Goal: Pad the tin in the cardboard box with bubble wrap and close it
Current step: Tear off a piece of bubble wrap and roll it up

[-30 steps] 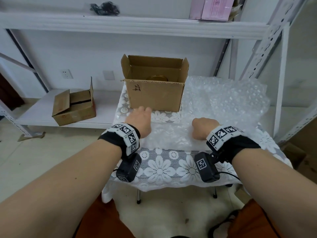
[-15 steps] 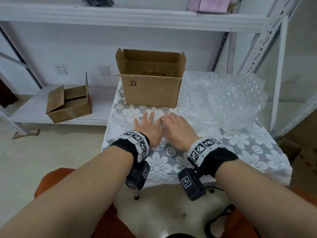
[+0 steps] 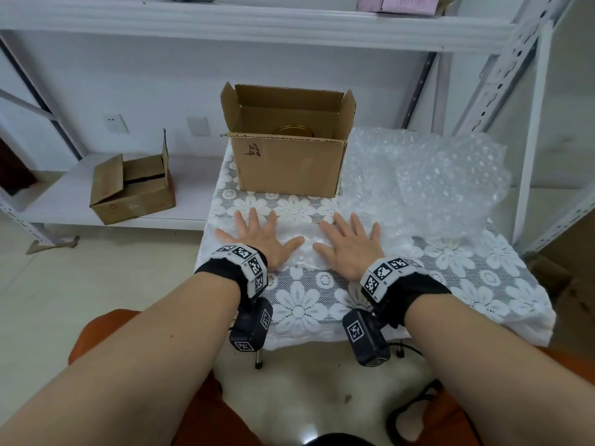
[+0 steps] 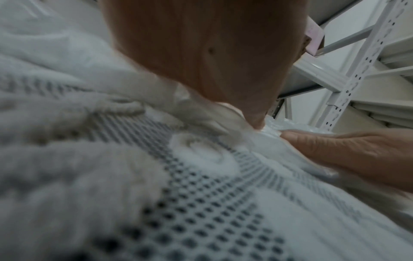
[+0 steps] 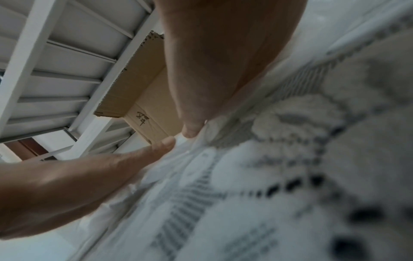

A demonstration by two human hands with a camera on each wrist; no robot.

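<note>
An open cardboard box [image 3: 289,162] stands at the back of the small table, flaps up, with handwriting on its front. The gold lid of the tin [image 3: 293,130] shows inside it. A large sheet of clear bubble wrap [image 3: 428,175] lies right of the box and reaches forward under my hands. My left hand [image 3: 257,239] and right hand [image 3: 349,241] lie flat on its near part [image 3: 306,233], fingers spread, thumbs pointing at each other. In the right wrist view the box [image 5: 143,98] shows beyond my two thumbs. The left wrist view shows my palm [image 4: 201,53] pressed down.
The table wears a white lace flower cloth [image 3: 299,310]. A second, smaller cardboard box [image 3: 132,191] sits on the low white shelf to the left. White metal shelving [image 3: 502,78] stands behind and to the right. My orange-clad knees are below the table's front edge.
My hands went from fists gripping the wrap to flat palms close together, and have now slid apart across the wrap with fingers spread.
</note>
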